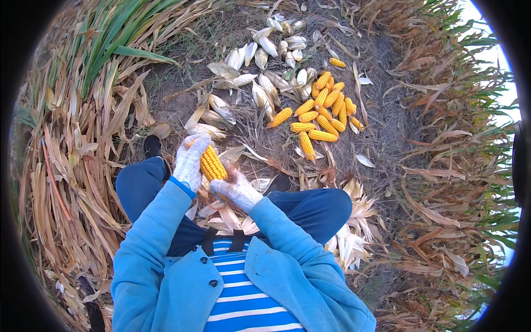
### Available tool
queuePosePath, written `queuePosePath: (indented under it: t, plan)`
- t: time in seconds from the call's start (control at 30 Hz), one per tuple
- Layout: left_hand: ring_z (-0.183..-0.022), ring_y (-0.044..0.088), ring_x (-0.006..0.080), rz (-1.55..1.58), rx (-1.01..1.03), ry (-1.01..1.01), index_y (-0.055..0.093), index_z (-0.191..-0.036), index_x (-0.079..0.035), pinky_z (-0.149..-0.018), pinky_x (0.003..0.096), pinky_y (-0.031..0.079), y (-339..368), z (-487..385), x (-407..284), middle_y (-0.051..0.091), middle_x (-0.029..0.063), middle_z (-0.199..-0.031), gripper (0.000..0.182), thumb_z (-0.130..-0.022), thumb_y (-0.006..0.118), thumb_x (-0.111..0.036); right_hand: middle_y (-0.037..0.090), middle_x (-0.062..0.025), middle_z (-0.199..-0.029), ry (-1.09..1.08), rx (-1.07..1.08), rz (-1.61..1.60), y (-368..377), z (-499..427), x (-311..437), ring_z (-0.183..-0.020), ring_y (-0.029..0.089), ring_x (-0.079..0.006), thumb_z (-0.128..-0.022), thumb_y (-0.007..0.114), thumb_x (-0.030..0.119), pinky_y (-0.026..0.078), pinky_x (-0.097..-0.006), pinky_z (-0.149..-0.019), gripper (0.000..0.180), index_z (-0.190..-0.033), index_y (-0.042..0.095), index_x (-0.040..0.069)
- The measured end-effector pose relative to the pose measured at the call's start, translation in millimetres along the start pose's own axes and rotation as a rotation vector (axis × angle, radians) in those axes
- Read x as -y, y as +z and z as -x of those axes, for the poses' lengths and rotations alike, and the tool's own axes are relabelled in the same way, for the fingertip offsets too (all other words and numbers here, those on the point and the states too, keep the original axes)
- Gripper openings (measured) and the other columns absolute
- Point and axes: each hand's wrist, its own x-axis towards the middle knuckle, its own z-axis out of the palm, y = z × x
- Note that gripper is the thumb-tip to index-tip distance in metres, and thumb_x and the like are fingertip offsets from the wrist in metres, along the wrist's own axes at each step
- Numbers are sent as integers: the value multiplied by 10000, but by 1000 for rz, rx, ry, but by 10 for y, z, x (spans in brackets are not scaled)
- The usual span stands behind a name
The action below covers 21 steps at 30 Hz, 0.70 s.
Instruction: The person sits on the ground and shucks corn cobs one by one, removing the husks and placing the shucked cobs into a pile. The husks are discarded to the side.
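Between my gloved hands is a bare yellow ear of corn [213, 164], tilted, its kernels showing along the middle. My left hand [193, 155], in a whitish knit glove, is wrapped around its upper end. At the lower end my right hand [236, 186], gloved alike, grips the cob's base, where brownish silk or husk shows by the fingers. The palms and most fingertips are hidden. Below the hands, pale stripped husks [228, 218] lie on the ground between my bent legs.
A pile of husked yellow ears [327, 108] lies ahead to the right. Several ears still in pale husks [265, 50] are scattered farther ahead. Loose husks [352, 232] are heaped beside my right knee. Cut dry stalks [79, 166] line the left; standing corn plants [448, 174] border the right.
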Motion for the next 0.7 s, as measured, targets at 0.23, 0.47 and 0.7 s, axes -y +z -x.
queuePosePath:
  t: [0.23,0.47,0.7]
  plan:
    - [-511,402,86,-65,-25,129,582,-1071,-113,-509,294,438,-147,-917,-860,457,-48,-676,97,-1007,641,-155,691,-90,-1110,474,-187,67,-509,-129,-56,-896,665,-150,-932,746,340,566,-267,-723,545,-1350,557,47]
    - [-553,472,94,-67,-87,105,609,-1083,-89,-518,295,476,-167,-1263,-804,514,-26,-712,118,-996,658,-153,649,-68,-833,410,-560,-49,-1904,-98,170,-617,585,-157,-968,672,477,474,-271,-498,452,-1232,579,122]
    - [-596,519,81,-128,1,250,641,-1103,-69,-533,263,520,27,-1362,-892,563,-17,-770,166,-983,686,-174,650,-87,-846,-25,-1075,-24,-3320,-40,887,-627,635,-216,-1001,666,326,566,-332,-525,302,-1135,546,83]
